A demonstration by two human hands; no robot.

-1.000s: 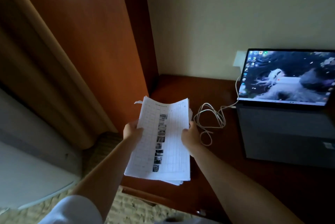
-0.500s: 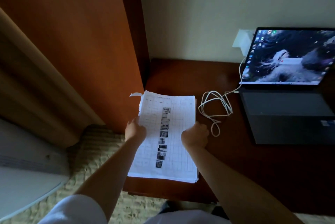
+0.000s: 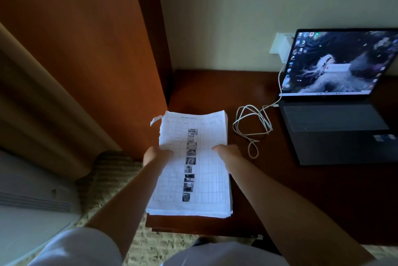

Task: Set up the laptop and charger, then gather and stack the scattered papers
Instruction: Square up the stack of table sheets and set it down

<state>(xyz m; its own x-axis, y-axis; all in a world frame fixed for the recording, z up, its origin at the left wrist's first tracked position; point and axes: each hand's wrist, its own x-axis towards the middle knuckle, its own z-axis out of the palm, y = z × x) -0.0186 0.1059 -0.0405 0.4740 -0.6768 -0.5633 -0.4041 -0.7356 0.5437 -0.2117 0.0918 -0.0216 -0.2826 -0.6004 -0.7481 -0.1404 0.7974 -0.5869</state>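
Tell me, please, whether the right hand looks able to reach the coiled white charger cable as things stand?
Probably yes, once it lets go. The right hand grips the paper stack by its right edge, and the coiled charger cable lies on the desk just to its right, with nothing visible between them.

The papers (image 3: pixel 193 166) are stacked at the counter's (image 3: pixel 280 190) left edge. The cable (image 3: pixel 252 127) is coiled between them and the laptop (image 3: pixel 336 97), which is set rightward.
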